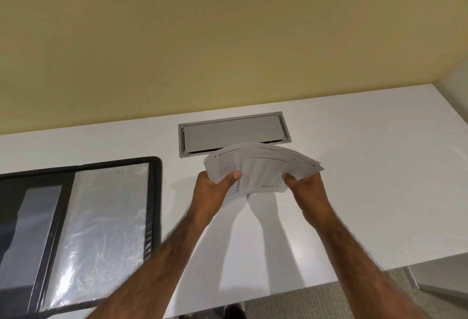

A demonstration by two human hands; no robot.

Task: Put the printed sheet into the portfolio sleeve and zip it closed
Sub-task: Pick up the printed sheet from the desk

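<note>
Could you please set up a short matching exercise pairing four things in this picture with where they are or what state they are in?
Things:
1. papers
2. portfolio
3. grey hatch
4. carpet

Places or states:
A. lying open at the left on the table
B. set into the tabletop, lid down
C. held up in both hands
D. on the floor below the table edge

Pairs: 1-C, 2-A, 3-B, 4-D
</note>
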